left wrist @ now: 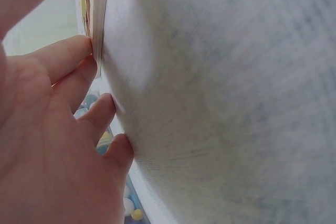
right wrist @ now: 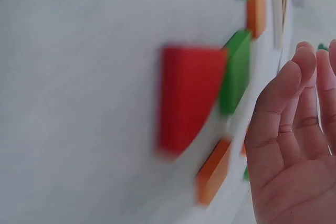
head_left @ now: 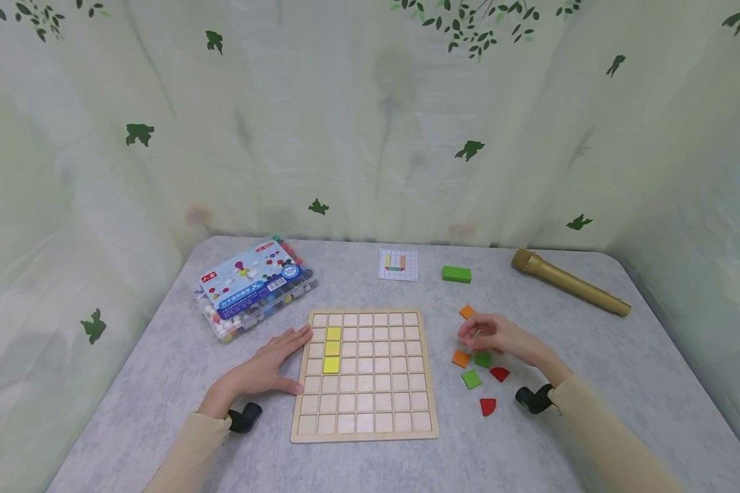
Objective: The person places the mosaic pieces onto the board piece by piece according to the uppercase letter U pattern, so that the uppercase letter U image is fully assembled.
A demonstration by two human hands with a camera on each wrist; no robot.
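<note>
A wooden grid board (head_left: pixel 365 439) lies flat, with three yellow square tiles (head_left: pixel 331 348) in a column of its cells. My left hand (head_left: pixel 268 364) touches the board's left edge, fingers spread; the left wrist view shows fingertips (left wrist: pixel 84 45) against its frame. To the board's right, my right hand (head_left: pixel 499 337) hovers over loose tiles with its fingers loosely bent, and no tile shows in its grasp. Around it lie orange tiles (head_left: pixel 460 358), green tiles (head_left: pixel 471 378) and red quarter-round pieces (head_left: pixel 488 407). A red piece (right wrist: pixel 191 95) is close in the right wrist view.
A clear plastic case (head_left: pixel 255 286) with a blue-and-white label sits at the back left. Behind the board are a small printed pattern card (head_left: pixel 398 265) and a green block (head_left: pixel 456 274). A gold microphone-shaped object (head_left: pixel 570 282) lies at the back right.
</note>
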